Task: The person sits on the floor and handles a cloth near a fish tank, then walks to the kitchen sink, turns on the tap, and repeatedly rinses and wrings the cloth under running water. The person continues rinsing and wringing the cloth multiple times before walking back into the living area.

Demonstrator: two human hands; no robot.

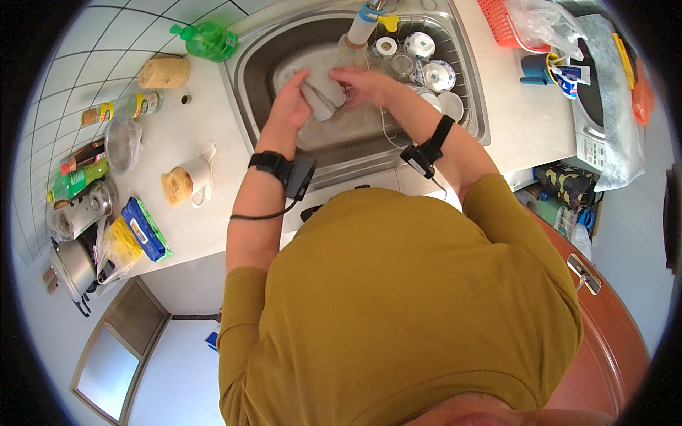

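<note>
Both my hands hold a folded grey cloth (323, 96) over the stainless steel sink (341, 149). My left hand (292, 104) grips its left edge, thumb on top. At the right side of the cloth, my right hand (362, 86) has its fingers and thumb against it. The tap (362, 29), fitted with a pale filter and a yellow lever, points down just above the cloth; whether water runs is hard to tell. Right of my right hand, a wire dish rack (462, 58) in the sink carries several bowls (439, 75) and cups.
A green pump bottle (210, 41), a loofah (165, 73) and a lying bottle (125, 108) line the left wall. A mug (192, 175) with a loofah piece lies on the left counter near a wipes pack (144, 229). A red basket (501, 26) and blue cup (537, 68) occupy the right counter.
</note>
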